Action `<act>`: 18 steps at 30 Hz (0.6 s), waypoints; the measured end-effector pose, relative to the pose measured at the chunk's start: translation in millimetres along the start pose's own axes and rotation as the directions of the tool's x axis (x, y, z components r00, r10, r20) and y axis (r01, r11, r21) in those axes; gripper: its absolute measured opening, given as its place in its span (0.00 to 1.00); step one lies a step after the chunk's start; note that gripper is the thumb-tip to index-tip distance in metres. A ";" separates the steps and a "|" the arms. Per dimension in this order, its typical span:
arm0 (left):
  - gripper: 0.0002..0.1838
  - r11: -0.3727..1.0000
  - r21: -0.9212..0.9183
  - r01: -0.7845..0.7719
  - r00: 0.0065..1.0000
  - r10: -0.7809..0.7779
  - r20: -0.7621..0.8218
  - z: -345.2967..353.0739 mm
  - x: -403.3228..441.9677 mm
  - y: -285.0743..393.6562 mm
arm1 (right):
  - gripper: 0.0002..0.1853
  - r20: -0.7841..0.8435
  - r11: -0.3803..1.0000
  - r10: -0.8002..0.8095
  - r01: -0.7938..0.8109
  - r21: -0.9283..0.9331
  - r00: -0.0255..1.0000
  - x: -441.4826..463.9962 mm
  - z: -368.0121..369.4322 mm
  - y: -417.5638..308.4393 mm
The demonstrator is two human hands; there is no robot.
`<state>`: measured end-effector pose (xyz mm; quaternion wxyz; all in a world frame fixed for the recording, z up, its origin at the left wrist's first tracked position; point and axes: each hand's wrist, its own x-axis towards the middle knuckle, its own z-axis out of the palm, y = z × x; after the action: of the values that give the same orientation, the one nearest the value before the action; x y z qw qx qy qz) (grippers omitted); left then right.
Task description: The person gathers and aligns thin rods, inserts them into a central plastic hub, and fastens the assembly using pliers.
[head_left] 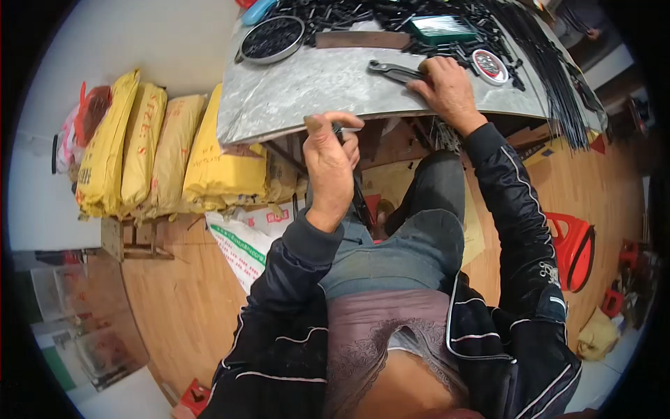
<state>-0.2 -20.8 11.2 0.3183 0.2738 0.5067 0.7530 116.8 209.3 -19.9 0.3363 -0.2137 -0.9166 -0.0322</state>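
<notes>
My right hand (pixel 448 87) rests on the worktop with its fingers curled round the handle end of a dark plier-like tool (pixel 391 69). The tool's grey head points left along the table. In front of the table edge, my left hand (pixel 329 164) is raised, with thumb up and fingers bent. A small black piece (pixel 339 130) shows between its fingers; its exact kind is hard to make out. Beside my right hand lies a round tin (pixel 490 66) with small reddish and silvery bits inside.
The grey marbled table (pixel 279 94) carries a heap of small black parts (pixel 335 15), a round dish (pixel 301 43), a brown flat bar (pixel 363 40) and a green box (pixel 444 30). Long black strips (pixel 562 91) hang off the right edge. Yellow sacks (pixel 227 164) stand left; a red stool (pixel 571 251) right.
</notes>
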 end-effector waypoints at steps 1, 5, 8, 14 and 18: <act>0.38 1.000 0.003 0.000 1.000 0.000 -0.022 -0.5 0.4 -0.5 | 0.19 -0.040 0.999 -0.012 0.014 0.031 0.999 0.8 -5.5 -7.0; 0.39 1.000 -0.001 0.001 1.000 -0.001 -0.026 -1.1 1.2 -1.8 | 0.17 0.044 1.000 0.015 -0.016 0.017 0.999 -3.6 -4.6 -5.0; 0.39 0.999 0.037 -0.005 1.000 0.006 -0.030 1.3 -1.6 -0.4 | 0.13 0.042 0.995 -0.096 0.094 0.045 0.994 -1.0 -2.1 0.8; 0.39 0.994 0.113 -0.010 0.998 0.016 -0.055 -0.2 -0.6 -3.1 | 0.09 0.123 0.834 0.284 -0.308 0.458 0.951 -6.3 -33.3 -23.7; 0.39 0.995 0.095 -0.011 0.998 0.016 -0.061 2.7 4.7 -5.2 | 0.14 0.117 0.875 0.100 -0.143 0.463 0.988 -31.7 -74.3 -67.9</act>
<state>-0.2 -14.1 7.6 0.2839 0.2685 0.5497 0.7383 155.2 121.0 23.3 0.3380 -0.1845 -0.8959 0.2215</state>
